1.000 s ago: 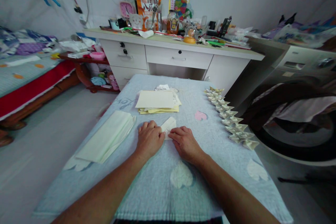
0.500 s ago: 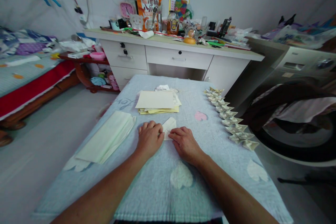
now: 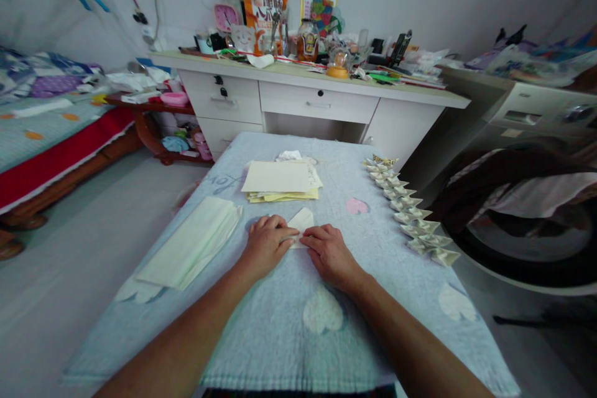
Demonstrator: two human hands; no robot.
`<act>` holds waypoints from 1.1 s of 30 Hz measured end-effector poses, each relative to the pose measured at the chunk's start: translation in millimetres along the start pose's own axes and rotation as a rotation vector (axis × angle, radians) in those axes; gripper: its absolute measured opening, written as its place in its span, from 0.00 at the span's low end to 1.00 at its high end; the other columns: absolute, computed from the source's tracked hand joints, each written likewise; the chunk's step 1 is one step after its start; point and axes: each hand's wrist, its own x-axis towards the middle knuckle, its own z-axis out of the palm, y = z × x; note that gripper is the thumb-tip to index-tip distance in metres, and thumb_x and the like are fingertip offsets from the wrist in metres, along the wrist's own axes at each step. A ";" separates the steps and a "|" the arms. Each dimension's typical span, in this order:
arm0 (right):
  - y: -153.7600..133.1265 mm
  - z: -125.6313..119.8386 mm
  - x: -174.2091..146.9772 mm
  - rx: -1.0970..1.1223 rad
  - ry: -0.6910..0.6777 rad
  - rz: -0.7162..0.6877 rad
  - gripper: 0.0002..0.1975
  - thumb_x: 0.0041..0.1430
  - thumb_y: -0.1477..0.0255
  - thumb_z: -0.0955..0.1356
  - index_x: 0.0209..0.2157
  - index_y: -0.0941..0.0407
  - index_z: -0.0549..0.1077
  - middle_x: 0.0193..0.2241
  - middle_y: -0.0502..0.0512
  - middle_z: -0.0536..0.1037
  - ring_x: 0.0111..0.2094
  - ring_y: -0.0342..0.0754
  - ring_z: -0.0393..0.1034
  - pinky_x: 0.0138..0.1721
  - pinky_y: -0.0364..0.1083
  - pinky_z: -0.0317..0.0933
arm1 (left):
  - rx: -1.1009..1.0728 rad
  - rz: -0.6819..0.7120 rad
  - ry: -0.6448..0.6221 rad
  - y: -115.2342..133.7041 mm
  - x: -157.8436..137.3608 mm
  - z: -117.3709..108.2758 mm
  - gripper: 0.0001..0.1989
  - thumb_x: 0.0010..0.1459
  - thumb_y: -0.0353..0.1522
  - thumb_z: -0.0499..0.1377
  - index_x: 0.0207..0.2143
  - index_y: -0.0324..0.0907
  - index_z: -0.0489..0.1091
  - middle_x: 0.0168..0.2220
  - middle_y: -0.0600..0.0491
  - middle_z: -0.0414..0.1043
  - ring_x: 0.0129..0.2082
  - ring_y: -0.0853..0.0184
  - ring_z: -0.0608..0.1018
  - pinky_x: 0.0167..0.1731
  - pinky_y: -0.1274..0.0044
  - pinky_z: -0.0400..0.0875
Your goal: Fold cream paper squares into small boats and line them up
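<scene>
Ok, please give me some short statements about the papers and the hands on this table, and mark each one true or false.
1. Both hands, the left hand and the right hand, press on the small folded paper. True.
2. The row of folded paper pieces lies along the left edge of the table. False: it lies along the right edge.
3. The stack of flat sheets lies beyond the hands, toward the desk. True.
4. The pale folded bundle is under the right hand. False: it lies apart, left of the left hand.
5. The tablecloth is plain red. False: it is light blue with heart shapes.
</scene>
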 end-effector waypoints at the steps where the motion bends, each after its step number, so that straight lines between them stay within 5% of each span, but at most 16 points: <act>1: 0.1 0.1 0.1 0.004 0.001 -0.001 0.19 0.59 0.78 0.65 0.51 0.50 0.72 0.48 0.54 0.73 0.46 0.51 0.60 0.48 0.52 0.54 | -0.003 0.002 -0.019 -1.1 -0.1 -1.5 0.14 0.58 0.35 0.57 0.45 0.57 0.74 0.42 0.53 0.68 0.44 0.61 0.66 0.42 0.68 0.57; 9: -1.3 -3.1 -0.4 -0.013 -0.014 -0.032 0.18 0.60 0.75 0.65 0.53 0.51 0.70 0.49 0.56 0.72 0.47 0.51 0.59 0.48 0.52 0.53 | -0.015 0.013 -0.158 -7.6 1.9 -12.9 0.19 0.57 0.33 0.55 0.50 0.60 0.70 0.44 0.53 0.65 0.46 0.61 0.65 0.46 0.68 0.57; 20: -10.8 -9.7 -7.9 -0.112 -0.106 -0.162 0.31 0.57 0.46 0.61 0.57 0.46 0.66 0.51 0.62 0.65 0.48 0.58 0.56 0.51 0.60 0.49 | -0.055 0.037 -0.321 -9.7 6.1 -29.9 0.22 0.57 0.31 0.53 0.53 0.61 0.66 0.48 0.54 0.64 0.50 0.62 0.64 0.51 0.69 0.55; 33: -1.6 -21.2 -11.3 -0.013 -0.110 -0.162 0.21 0.60 0.61 0.66 0.53 0.53 0.71 0.53 0.60 0.68 0.51 0.55 0.59 0.55 0.56 0.52 | -0.042 0.034 -0.356 -9.5 7.0 -32.3 0.25 0.56 0.29 0.52 0.54 0.61 0.65 0.49 0.54 0.63 0.51 0.62 0.63 0.51 0.69 0.55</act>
